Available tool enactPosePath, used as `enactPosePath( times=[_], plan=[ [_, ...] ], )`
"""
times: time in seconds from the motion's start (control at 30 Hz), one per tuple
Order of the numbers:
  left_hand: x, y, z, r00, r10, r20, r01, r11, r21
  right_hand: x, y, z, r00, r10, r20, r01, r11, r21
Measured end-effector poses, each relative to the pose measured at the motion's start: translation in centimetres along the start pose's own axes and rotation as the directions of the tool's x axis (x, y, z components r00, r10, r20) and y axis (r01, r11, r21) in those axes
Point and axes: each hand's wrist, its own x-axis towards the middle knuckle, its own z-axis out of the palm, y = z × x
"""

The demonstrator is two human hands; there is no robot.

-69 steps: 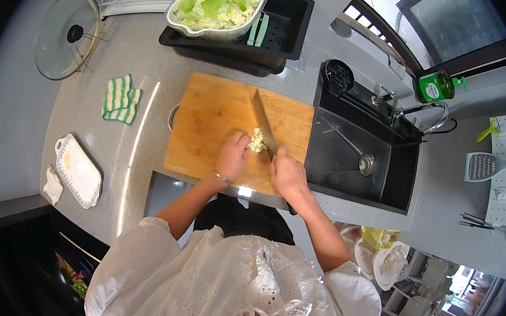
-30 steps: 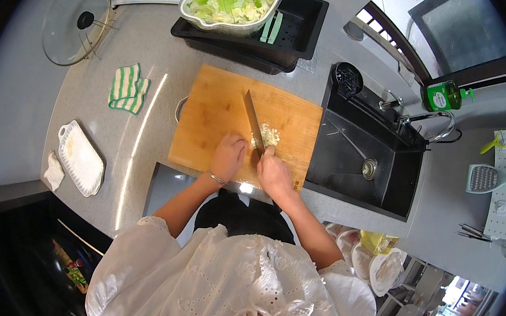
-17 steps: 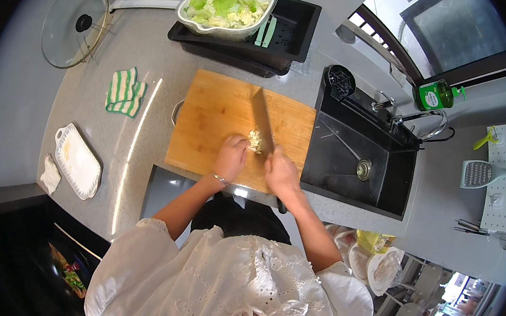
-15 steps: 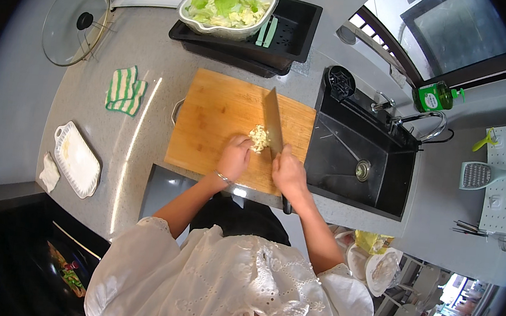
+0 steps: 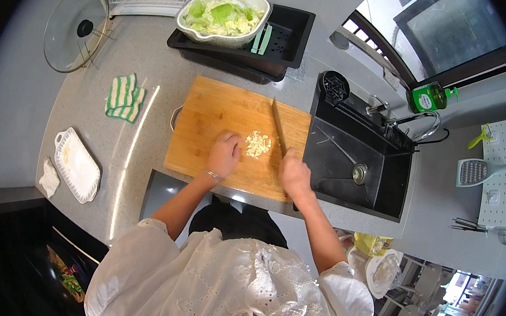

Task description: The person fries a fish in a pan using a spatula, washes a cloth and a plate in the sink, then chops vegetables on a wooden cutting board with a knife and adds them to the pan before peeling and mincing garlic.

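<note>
A small heap of chopped pale garlic-like pieces lies on the wooden cutting board. My right hand grips a kitchen knife by its handle, and its blade appears almost edge-on just right of the pieces. To their left, my left hand rests at the board with its fingers loosely bent and nothing held. A small gap separates it from the pieces. Most of the knife handle is hidden by my right hand.
Right of the board is a black sink with a faucet. Behind it, a white basket of lettuce stands on a black drain tray. A striped cloth, white dish and glass lid are leftward.
My left hand has drawn back left from the pieces. The knife has shifted slightly right and turned more edge-on, away from the heap, which looks more spread out.
</note>
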Motion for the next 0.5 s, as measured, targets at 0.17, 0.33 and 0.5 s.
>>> enactPosePath(
  times=[0.17, 0.33, 0.5],
  plan=[
    [-1.2, -0.3, -0.8, 0.999, -0.047, -0.006, 0.047, 0.999, 0.013, -0.8, -1.9, 1.2, 0.995, -0.067, 0.075, 0.069, 0.997, -0.026],
    [-2.2, -1.0, -2.0, 0.999, -0.026, -0.041, 0.027, 0.999, 0.032, 1.2, -0.1, -0.2, 0.997, -0.075, 0.031, 0.077, 0.992, -0.103],
    [-2.0, 0.2, -2.5, 0.999, -0.011, -0.034, 0.014, 0.997, 0.073, 0.8, 0.0, -0.7, 0.976, -0.176, 0.130, 0.179, 0.984, -0.013]
  ],
)
